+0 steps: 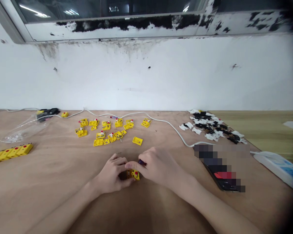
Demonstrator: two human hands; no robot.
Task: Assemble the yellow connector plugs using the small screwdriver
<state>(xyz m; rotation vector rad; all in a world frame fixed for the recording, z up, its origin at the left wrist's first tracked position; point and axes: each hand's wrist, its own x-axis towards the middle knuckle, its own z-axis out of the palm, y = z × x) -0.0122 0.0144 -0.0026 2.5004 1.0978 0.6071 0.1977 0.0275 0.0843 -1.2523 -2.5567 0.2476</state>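
Near the front middle of the table, my left hand (116, 174) is closed around the edge of a small yellow plastic case (136, 175) with a red button, steadying it at the tabletop. My right hand (158, 164) grips a screwdriver (142, 162) by its dark purple handle, just above the case. The fingers cover most of the handle, and the tip is hard to make out. Beyond my hands lies a single yellow case half (137, 140). Several opened yellow cases (111, 137) with white and red parts are spread behind.
Joined yellow cases (12, 153) stand at the left, near a clear plastic bag (24, 131). A white cable (171, 125) crosses the back to a power strip (279, 167). Black and white scraps (210, 126) lie at the back right, beyond a partly pixelated dark object (218, 170).
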